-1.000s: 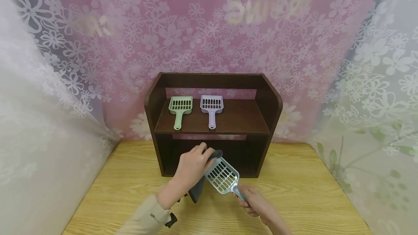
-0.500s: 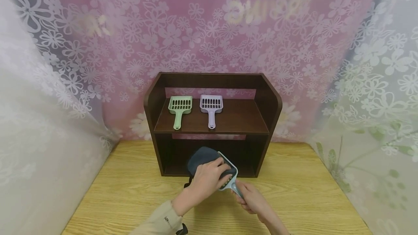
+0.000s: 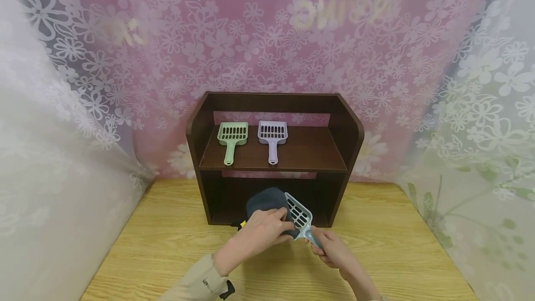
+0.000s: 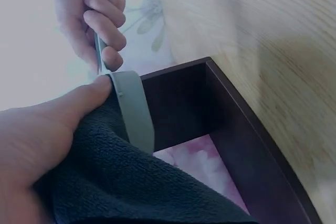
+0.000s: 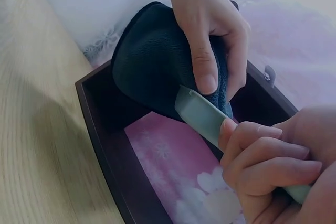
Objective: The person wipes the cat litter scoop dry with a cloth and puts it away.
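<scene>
A pale blue slotted litter scoop (image 3: pixel 302 215) is held in the air before the shelf, its handle gripped by my right hand (image 3: pixel 333 249). My left hand (image 3: pixel 264 230) holds a dark blue cloth (image 3: pixel 266 199) against the scoop's left side. In the left wrist view, the thumb pinches the fuzzy cloth (image 4: pixel 121 166) over the scoop's edge (image 4: pixel 137 111). The right wrist view has the cloth (image 5: pixel 147 59) draped past the scoop's side wall (image 5: pixel 198 118), with right-hand fingers curled round the handle. Part of the scoop's face lies hidden under cloth and hand.
A dark brown two-tier shelf (image 3: pixel 317 152) stands on the wooden table (image 3: pixel 388 245). On its upper tier lie a green scoop (image 3: pixel 231 136) and a lilac scoop (image 3: pixel 273 136). Flowered curtains (image 3: pixel 267 36) hang behind and at both sides.
From the scoop's upper left corner, my left hand has moved the cloth down across the slots and then back to its left side. The right hand keeps its hold, shifting slightly right.
</scene>
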Motion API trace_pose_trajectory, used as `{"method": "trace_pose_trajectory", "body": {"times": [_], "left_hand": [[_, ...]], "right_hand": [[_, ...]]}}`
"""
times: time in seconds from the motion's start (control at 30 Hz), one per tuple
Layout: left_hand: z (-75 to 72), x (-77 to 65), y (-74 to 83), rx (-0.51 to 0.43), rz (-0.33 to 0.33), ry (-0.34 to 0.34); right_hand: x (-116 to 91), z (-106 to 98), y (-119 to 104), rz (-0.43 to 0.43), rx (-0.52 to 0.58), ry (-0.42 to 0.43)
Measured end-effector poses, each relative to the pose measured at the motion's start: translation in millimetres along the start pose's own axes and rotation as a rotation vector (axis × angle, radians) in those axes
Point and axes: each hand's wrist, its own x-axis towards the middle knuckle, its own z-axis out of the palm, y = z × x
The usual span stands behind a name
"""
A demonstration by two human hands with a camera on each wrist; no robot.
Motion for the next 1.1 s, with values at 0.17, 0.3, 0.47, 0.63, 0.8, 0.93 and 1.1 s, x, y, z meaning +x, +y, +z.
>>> {"method": "trace_pose_trajectory", "body": {"times": [0.17, 0.3, 0.47, 0.63, 0.8, 0.93, 1.1], "left_hand": [[2.8, -3.0, -6.8, 0.118, -0.027, 0.037], [4.1, -7.6, -19.7, 0.151, -0.09, 0.083], [6.0, -16.7, -37.0, 0.114, -0.192, 0.162], [8.0, -26.5, -45.6, -0.024, -0.388, 0.151], [10.9, -28.5, -42.2, -0.303, -0.561, 0.107], [13.8, -27.3, -39.0, -0.586, -0.642, 0.074], [15.1, -24.4, -41.4, -0.936, -0.753, 0.074]], "right_hand": [[-1.7, 0.3, -0.8, 0.007, -0.007, 0.0], [-3.8, -0.7, -2.0, 0.017, -0.01, 0.026], [-6.8, -5.8, -1.5, 0.024, -0.001, 0.03], [-10.5, -11.4, 0.4, 0.025, 0.029, 0.006], [-9.4, -9.0, -0.5, 0.021, 0.053, 0.0], [-5.2, -2.2, -2.0, 0.013, 0.074, -0.012], [-2.3, 5.2, -2.7, 0.008, 0.096, -0.017]]}}
